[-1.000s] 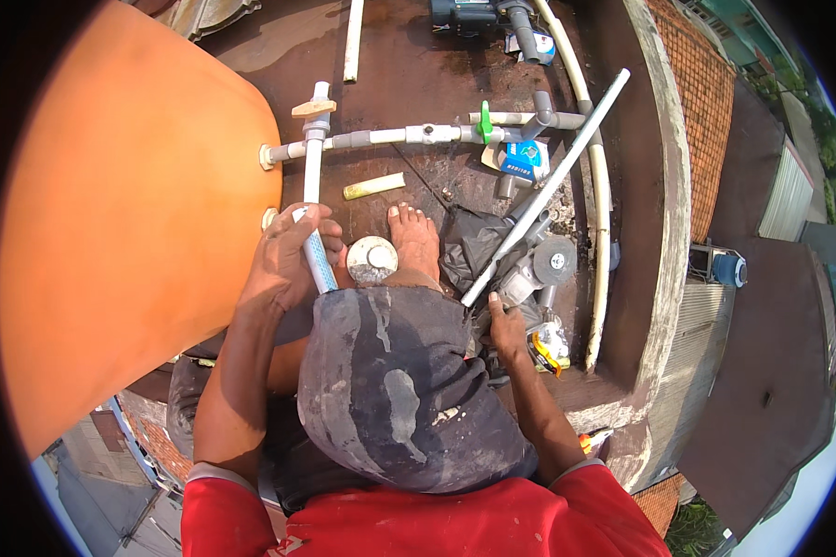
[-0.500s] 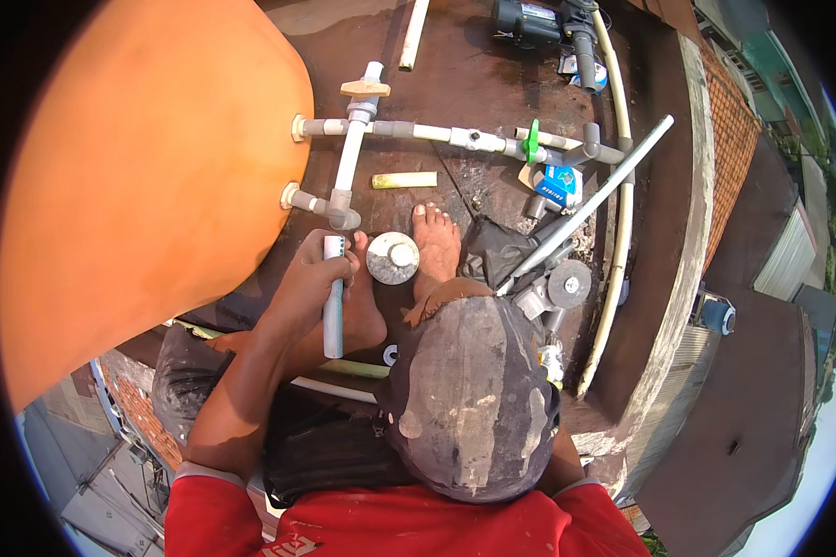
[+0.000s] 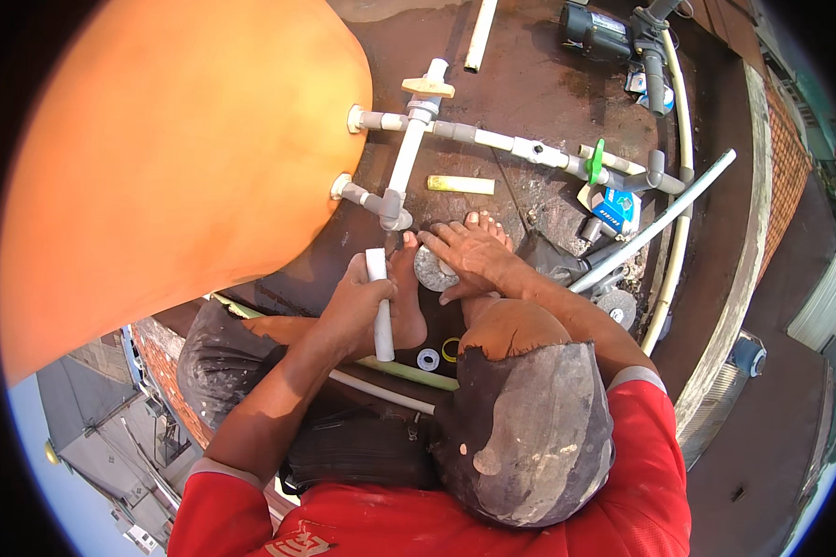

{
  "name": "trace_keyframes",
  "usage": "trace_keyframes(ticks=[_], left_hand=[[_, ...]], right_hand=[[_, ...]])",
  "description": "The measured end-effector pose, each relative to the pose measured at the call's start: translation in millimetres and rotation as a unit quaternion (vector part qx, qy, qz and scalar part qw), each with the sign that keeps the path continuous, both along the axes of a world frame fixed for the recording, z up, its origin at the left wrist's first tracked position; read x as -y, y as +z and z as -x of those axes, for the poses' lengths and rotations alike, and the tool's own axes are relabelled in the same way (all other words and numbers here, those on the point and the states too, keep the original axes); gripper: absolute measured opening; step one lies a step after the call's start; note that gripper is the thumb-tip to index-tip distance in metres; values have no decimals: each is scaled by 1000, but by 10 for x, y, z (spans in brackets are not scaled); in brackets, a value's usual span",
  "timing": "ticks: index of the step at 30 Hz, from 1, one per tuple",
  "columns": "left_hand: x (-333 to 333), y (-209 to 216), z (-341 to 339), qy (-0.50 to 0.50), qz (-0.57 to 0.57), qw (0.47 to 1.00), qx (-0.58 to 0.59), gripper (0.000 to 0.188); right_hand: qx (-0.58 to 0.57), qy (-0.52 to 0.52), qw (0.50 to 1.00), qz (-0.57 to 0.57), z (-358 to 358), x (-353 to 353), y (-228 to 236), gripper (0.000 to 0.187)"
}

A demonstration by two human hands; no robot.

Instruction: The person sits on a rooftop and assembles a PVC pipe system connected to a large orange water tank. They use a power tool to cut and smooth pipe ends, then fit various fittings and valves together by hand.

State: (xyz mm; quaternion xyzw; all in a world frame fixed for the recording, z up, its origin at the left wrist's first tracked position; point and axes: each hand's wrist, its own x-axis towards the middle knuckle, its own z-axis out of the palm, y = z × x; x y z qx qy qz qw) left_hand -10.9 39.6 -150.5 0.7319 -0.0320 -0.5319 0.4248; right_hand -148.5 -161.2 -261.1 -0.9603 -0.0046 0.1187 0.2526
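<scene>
My left hand (image 3: 351,302) is closed around a short white plastic pipe (image 3: 383,320), held upright in the picture beside my left foot. Between my feet stands a round, stained, light-coloured can (image 3: 429,270). My right hand (image 3: 478,255) reaches over that can from the right, its fingers curled about the top and hiding the cap. Close by on the ground lie a small white ring-shaped roll (image 3: 427,359) and a yellow ring (image 3: 450,350).
A big orange tank (image 3: 204,158) fills the left, joined to white-and-grey pipework (image 3: 406,162) with valves. On the right are a blue box (image 3: 615,209), a long loose pipe (image 3: 664,218), a grinder disc (image 3: 618,308) and a low wall (image 3: 748,251). A pump (image 3: 599,32) stands at the back.
My right hand has come into view and settled on the can. The left hand still grips the pipe. The whole scene has shifted to the right in the picture.
</scene>
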Motion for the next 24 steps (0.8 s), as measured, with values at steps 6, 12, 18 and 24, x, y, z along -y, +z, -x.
trace_keyframes(ticks=[6, 12, 18, 24], left_hand=[[417, 279, 35, -5, 36, 998, -52, 27], [539, 288, 68, -20, 63, 997, -32, 31], [598, 183, 71, -18, 54, 998, -15, 29], [458, 66, -40, -18, 7, 996, -88, 30]], right_hand=[[79, -40, 995, -37, 23, -104, -225, 100], [66, -71, 991, -95, 148, 95, -318, 101], [164, -126, 977, -50, 211, 61, -159, 85], [127, -158, 978, 46, 351, -71, -373, 44]])
